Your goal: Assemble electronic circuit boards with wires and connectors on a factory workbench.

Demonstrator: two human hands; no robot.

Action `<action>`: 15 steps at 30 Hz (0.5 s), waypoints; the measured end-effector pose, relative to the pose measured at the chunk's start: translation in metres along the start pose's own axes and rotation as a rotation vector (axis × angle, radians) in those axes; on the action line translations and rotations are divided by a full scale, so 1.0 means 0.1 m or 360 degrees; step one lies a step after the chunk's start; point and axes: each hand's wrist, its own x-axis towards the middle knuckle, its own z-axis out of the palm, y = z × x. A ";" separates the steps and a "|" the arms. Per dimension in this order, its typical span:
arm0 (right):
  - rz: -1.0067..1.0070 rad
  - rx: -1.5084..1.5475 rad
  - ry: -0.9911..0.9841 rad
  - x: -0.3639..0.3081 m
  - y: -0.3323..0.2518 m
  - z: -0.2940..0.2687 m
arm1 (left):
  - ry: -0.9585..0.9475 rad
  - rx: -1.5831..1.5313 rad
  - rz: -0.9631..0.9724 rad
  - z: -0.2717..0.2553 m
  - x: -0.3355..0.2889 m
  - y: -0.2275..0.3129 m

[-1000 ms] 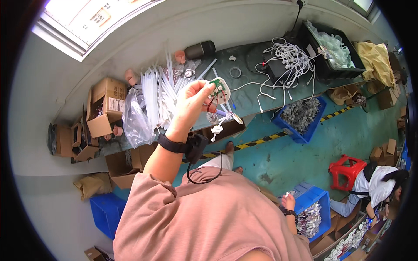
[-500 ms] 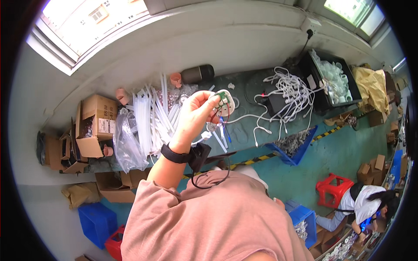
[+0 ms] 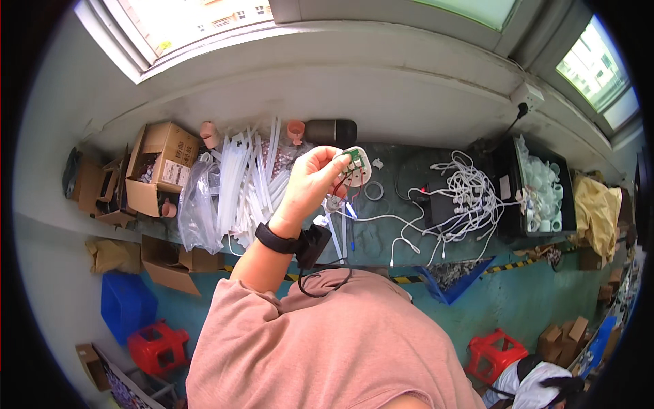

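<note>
Raised over the bench, my left hand (image 3: 312, 178) pinches a small green circuit board (image 3: 355, 161) between thumb and fingers. Behind the board is a white rounded plastic housing (image 3: 360, 178), and thin red and dark wires hang from it. A black strap with a dark box-shaped device (image 3: 313, 247) is around my left wrist. Below the hand lie a blue pen-like stick (image 3: 352, 235), translucent strips (image 3: 335, 235) and a small white connector (image 3: 320, 220). A pale ring (image 3: 373, 191) lies just right of the housing. My right hand is out of sight.
White strips (image 3: 235, 184) and a clear plastic bag (image 3: 199, 208) cover the bench's left, beside an open carton (image 3: 161, 163). Right are tangled white cables (image 3: 470, 198) and a black bin (image 3: 569, 184) of translucent parts. Behind sits a red stool (image 3: 496, 354) near a co-worker (image 3: 535, 387).
The view has turned, so the bench and bins sit lower and the co-worker is partly cut off. My left hand keeps its pinch on the circuit board.
</note>
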 end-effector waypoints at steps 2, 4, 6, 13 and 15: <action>0.0054 0.0107 -0.0003 0.17 -0.27 -0.14 | 0.0088 -0.0009 -0.0015 0.09 0.03 0.01; 0.0152 0.0251 0.0033 0.04 -0.55 -0.25 | 0.0075 0.0035 0.0021 0.16 0.15 -0.04; 0.0006 0.0059 0.0079 -0.45 -1.47 -0.07 | 0.0089 0.0079 -0.0012 0.30 0.15 -0.06; -0.0368 -0.0052 -0.0085 -0.27 -2.59 -0.40 | 0.0260 0.0039 0.0234 0.34 0.31 -0.15; -0.0540 0.0124 -0.0007 -0.53 -3.18 -0.36 | 0.0110 -0.0086 0.0228 0.39 0.45 -0.23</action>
